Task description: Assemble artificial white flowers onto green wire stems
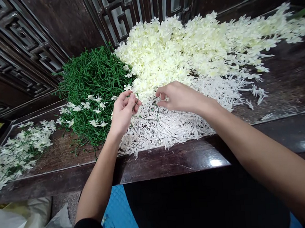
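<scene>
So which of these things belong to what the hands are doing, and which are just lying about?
Seem part of it:
left hand, pinching a green stem
right hand, hold unclear
green pile
cream blossoms
thin white pieces
stemmed flowers, far left

Seem just lying about:
pale bags
blue mat

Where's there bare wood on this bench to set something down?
Widest: right end of the bench, beyond the white strips and below the cream flowers. A smaller patch lies between the green stems and the stemmed flowers at far left. The front edge is narrow but mostly bare. Crowded: the middle, around the left hand and right hand.
</scene>
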{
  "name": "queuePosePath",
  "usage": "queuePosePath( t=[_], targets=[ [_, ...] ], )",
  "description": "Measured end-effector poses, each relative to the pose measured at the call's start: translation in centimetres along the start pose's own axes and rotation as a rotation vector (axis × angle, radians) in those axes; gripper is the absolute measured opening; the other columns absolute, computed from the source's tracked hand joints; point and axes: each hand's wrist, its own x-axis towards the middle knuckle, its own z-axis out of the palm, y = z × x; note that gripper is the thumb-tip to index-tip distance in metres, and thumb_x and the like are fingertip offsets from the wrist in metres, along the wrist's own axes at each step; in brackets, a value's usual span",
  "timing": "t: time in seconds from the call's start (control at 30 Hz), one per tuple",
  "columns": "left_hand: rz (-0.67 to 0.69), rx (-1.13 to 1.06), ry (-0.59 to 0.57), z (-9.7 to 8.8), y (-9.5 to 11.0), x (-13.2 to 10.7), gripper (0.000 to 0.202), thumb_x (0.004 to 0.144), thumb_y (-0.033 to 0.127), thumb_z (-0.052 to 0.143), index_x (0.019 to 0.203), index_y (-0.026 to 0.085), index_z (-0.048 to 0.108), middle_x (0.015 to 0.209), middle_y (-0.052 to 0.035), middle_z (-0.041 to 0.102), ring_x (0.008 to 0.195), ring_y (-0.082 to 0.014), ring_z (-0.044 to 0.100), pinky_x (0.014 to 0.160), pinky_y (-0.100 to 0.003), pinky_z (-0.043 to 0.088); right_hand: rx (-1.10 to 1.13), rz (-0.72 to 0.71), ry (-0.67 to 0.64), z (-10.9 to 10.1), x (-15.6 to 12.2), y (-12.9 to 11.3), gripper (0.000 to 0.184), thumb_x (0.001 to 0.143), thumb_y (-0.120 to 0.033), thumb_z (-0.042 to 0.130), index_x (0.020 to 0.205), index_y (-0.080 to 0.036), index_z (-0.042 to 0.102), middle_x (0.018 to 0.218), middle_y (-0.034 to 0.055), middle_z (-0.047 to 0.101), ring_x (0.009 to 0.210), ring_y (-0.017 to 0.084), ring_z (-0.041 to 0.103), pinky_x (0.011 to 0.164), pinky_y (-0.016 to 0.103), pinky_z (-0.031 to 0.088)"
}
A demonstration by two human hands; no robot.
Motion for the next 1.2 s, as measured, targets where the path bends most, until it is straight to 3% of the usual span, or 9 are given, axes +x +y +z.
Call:
queuePosePath(
  t=[0.23, 0.37, 0.47, 0.57, 0.7, 0.87, 1.07, 1.2],
  targets=[
    [-0.008, -0.03, 0.001, -0.2, -0.3, 0.2, 0.041, 0.071, 0.018, 0.079, 0.105, 0.015, 0.057, 0.063, 0.0042, 0.059, 0.06, -0.0087, 0.054, 0.056, -0.023, 0.041, 0.098, -0.005, 0.114, -0.3, 0.0, -0.6, 0.033, 0.079, -0.006, 0.06, 0.109, -0.011, 0.073, 0.098, 0.0141, 0.072, 0.09, 0.027, 0.068, 0.077, 0.045, 0.059],
    [0.049, -0.029, -0.054, -0.2, -0.6, 0.2, 0.024, 0.071, 0.019, 0.08, 0.085, 0.015, 0.062, 0.061, 0.0039, 0.054, 0.069, -0.0102, 0.058, 0.065, -0.024, 0.047, 0.027, 0.053, 0.172, -1.5, 0.0, 0.0, 0.026, 0.082, -0.016, 0.064, 0.106, -0.011, 0.073, 0.091, 0.0129, 0.072, 0.083, 0.028, 0.068, 0.075, 0.049, 0.057],
    [0.059, -0.031, -0.079, -0.1, -0.7, 0.1, 0.021, 0.07, 0.017, 0.08, 0.073, 0.015, 0.06, 0.068, 0.0021, 0.057, 0.066, -0.0071, 0.055, 0.066, -0.023, 0.048, -0.004, 0.138, 0.028, -2.1, 0.2, 1.1, 0.022, 0.077, -0.033, 0.076, 0.09, -0.015, 0.075, 0.083, 0.011, 0.071, 0.073, 0.027, 0.068, 0.068, 0.048, 0.056],
    [0.04, -0.026, -0.073, 0.0, -0.7, 0.0, 0.021, 0.069, 0.017, 0.081, 0.073, 0.015, 0.06, 0.079, -0.0007, 0.063, 0.063, -0.0054, 0.054, 0.066, -0.022, 0.049, 0.051, 0.129, -0.007, -2.2, 0.3, 1.8, 0.014, 0.07, -0.027, 0.082, 0.076, -0.018, 0.073, 0.077, 0.0077, 0.07, 0.069, 0.024, 0.068, 0.067, 0.046, 0.058],
    [0.045, -0.006, -0.082, 0.0, -0.7, 0.0, 0.021, 0.069, 0.017, 0.081, 0.073, 0.015, 0.061, 0.078, -0.001, 0.064, 0.064, -0.0059, 0.054, 0.067, -0.022, 0.05, 0.171, 0.08, 0.1, -2.2, 0.2, 1.0, 0.011, 0.068, -0.023, 0.082, 0.07, -0.019, 0.072, 0.071, 0.0054, 0.071, 0.067, 0.022, 0.069, 0.069, 0.046, 0.06],
    [0.071, 0.085, -0.079, 0.3, -0.5, -0.4, 0.023, 0.067, 0.02, 0.083, 0.075, 0.015, 0.063, 0.082, -0.0032, 0.068, 0.073, -0.0095, 0.061, 0.075, -0.025, 0.053, 0.386, 0.045, 0.273, -2.4, -0.3, -0.8, 0.03, 0.069, -0.042, 0.084, 0.078, -0.017, 0.073, 0.077, 0.0078, 0.073, 0.071, 0.022, 0.069, 0.069, 0.043, 0.06],
    [0.154, 0.137, -0.097, 1.0, -0.4, -0.7, 0.022, 0.067, 0.025, 0.083, 0.08, 0.016, 0.068, 0.079, -0.0039, 0.073, 0.071, -0.0126, 0.066, 0.072, -0.028, 0.056, 0.679, -0.089, 0.04, -1.2, -0.4, -1.6, 0.031, 0.076, -0.04, 0.08, 0.092, -0.015, 0.072, 0.074, 0.0056, 0.074, 0.06, 0.016, 0.068, 0.064, 0.036, 0.06],
    [0.162, 0.143, -0.079, 0.9, -0.7, -0.5, 0.022, 0.068, 0.029, 0.082, 0.08, 0.016, 0.068, 0.078, -0.004, 0.073, 0.071, -0.0132, 0.068, 0.072, -0.027, 0.056, 0.769, -0.091, -0.045, -1.3, -0.5, -2.0, 0.023, 0.086, -0.03, 0.07, 0.102, -0.013, 0.07, 0.079, 0.0073, 0.076, 0.069, 0.018, 0.071, 0.07, 0.036, 0.06]
  ],
)
